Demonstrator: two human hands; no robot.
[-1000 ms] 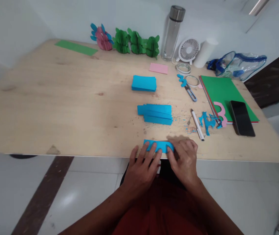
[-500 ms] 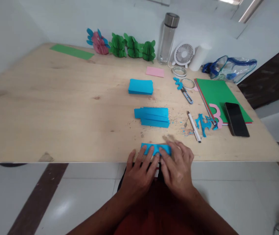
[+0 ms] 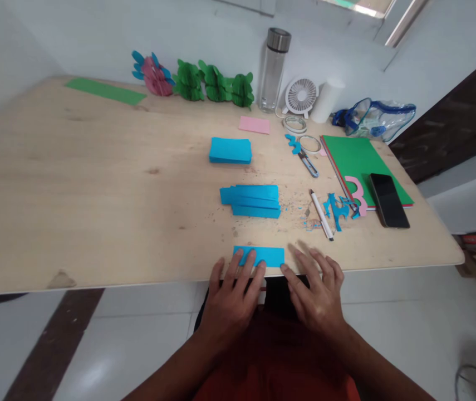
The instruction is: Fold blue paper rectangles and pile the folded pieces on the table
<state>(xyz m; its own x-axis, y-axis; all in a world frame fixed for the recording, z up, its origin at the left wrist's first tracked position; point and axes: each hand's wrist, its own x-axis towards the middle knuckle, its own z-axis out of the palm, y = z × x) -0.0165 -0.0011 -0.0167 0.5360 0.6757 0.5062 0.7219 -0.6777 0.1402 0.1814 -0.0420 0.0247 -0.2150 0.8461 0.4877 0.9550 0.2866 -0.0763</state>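
A small blue paper strip (image 3: pixel 269 256) lies flat by the table's front edge. My left hand (image 3: pixel 232 295) rests its spread fingertips on the strip's left and lower part. At the strip's lower right corner, the index fingertip of my right hand (image 3: pixel 317 289) touches or nearly touches it, with the other fingers apart on the wood. Just beyond lies an uneven pile of blue strips (image 3: pixel 254 201). Farther back sits a neat stack of blue paper (image 3: pixel 230 150). A white pen (image 3: pixel 322 216) and blue paper cutouts (image 3: pixel 338 210) are to the right.
Thread snippers (image 3: pixel 308 164), tape rolls (image 3: pixel 295 124), a phone (image 3: pixel 388 200) and green sheets (image 3: pixel 361 161) occupy the right side. Along the wall stand green paper figures (image 3: pixel 215 82), a glass bottle (image 3: pixel 273 72) and a small fan (image 3: pixel 302 96). A green strip (image 3: pixel 106 91) lies at back left.
My right hand has slid right, off the top of the blue strip, uncovering its right end. My left hand stays on the strip. The camera view has shifted slightly.
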